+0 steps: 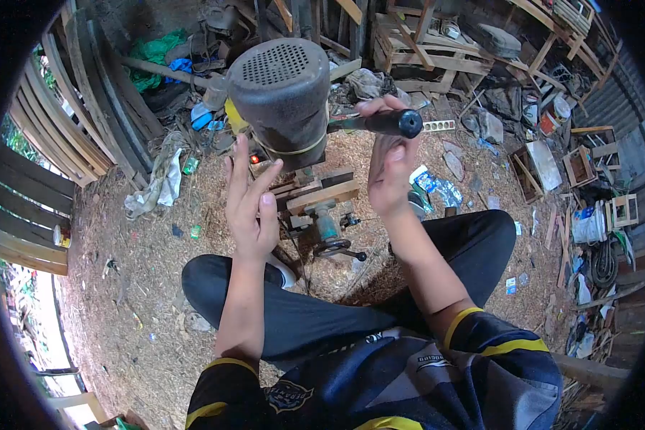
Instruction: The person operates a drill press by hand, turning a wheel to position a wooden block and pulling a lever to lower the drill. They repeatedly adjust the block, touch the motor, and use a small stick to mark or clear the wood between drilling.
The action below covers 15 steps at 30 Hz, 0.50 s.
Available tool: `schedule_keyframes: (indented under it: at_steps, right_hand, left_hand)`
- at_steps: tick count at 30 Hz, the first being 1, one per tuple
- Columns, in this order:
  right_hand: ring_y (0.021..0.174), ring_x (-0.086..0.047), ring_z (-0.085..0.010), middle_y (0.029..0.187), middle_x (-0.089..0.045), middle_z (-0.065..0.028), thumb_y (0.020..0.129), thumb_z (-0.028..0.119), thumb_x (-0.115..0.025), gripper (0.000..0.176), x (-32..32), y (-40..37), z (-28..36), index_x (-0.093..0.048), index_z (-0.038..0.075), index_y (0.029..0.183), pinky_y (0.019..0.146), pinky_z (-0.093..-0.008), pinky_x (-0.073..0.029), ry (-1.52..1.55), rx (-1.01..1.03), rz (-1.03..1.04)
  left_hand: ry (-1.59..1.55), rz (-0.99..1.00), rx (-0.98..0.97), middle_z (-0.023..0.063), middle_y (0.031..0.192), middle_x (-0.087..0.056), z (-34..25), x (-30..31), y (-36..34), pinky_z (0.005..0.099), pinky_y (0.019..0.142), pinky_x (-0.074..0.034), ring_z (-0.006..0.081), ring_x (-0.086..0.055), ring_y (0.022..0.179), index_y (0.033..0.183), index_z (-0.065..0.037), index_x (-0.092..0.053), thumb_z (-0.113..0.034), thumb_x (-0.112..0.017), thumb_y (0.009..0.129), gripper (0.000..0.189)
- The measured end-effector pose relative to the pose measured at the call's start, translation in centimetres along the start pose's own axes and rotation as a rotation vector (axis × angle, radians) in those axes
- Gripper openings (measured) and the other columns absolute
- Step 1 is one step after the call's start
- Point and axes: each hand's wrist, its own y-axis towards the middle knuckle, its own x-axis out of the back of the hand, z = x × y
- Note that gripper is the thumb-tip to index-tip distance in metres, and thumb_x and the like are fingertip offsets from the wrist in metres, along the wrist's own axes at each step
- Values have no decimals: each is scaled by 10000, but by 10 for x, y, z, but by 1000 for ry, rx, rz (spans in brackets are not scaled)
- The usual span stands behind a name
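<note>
A dark motor housing (283, 93) with a perforated round top stands upright in front of me, part of a floor-standing machine. From its right side a lever handle (394, 123) with a black grip sticks out toward me. My right hand (388, 168) is closed around this lever, fingertips above it and thumb below. Just left of the housing, my left hand (251, 208) is raised with its fingers stretched apart, holding nothing. Below the motor, a wooden block (322, 197) rests in the machine's clamp, above a handwheel (332, 248). The tool under the motor is hidden.
Wood shavings and litter cover the ground around my crossed legs. Curved wooden planks (97, 100) lean at the left. A wooden rack (437, 54) and scrap pile up behind. Small wooden frames (580, 165) and a coiled hose (604, 266) lie at the right.
</note>
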Motion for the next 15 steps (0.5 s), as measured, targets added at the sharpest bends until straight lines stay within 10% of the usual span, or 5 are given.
schedule_keyframes:
  at_steps: [8,15]
  right_hand:
    - [1570,-151,-422,1721,-16,-229,1084,338,-455,785,5,-75,-77,-14,9,1644,1272,-458,-108,-300,-225,122]
    - [1537,-233,-464,1656,-236,-304,1102,430,-351,698,-1,4,-96,-95,112,1667,1236,-471,-245,-526,-287,183]
  left_hand:
    - [-47,-53,-7,290,1628,-340,-15,6,-8,506,1246,-211,419,-330,1524,1094,28,-773,-287,-376,1070,507]
    - [-76,-98,14,285,1631,-337,-19,1,-5,502,1237,-236,424,-338,1519,1074,19,-778,-290,-378,1070,506]
